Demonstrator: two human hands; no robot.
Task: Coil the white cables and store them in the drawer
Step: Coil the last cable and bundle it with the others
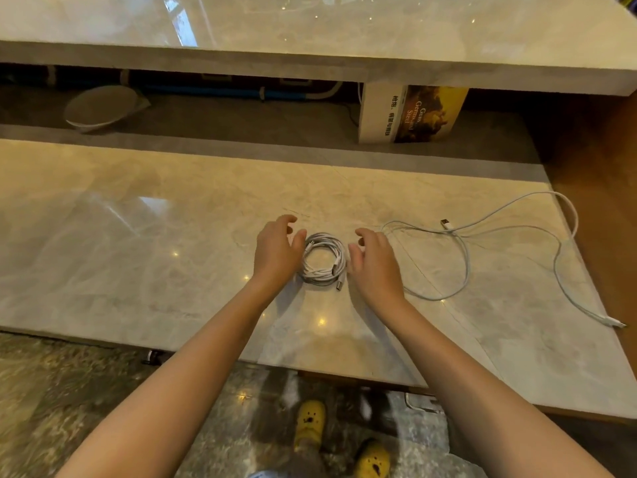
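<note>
Head view: left hand [275,251], right hand [376,265] flank coiled cable [320,278], fingers relaxed.

Reading "Guns, Germs, and Steel" in pale letters, running sideways, on the dark brown and yellow face of the book [431,113] standing under the upper slab [310,60]. Showing the words stacked in three short lines, the middle one partly blurred. Carrying a single column of dark Chinese characters on the white strip of the same book, beside the English title, too small and soft for reading with certainty.
</note>
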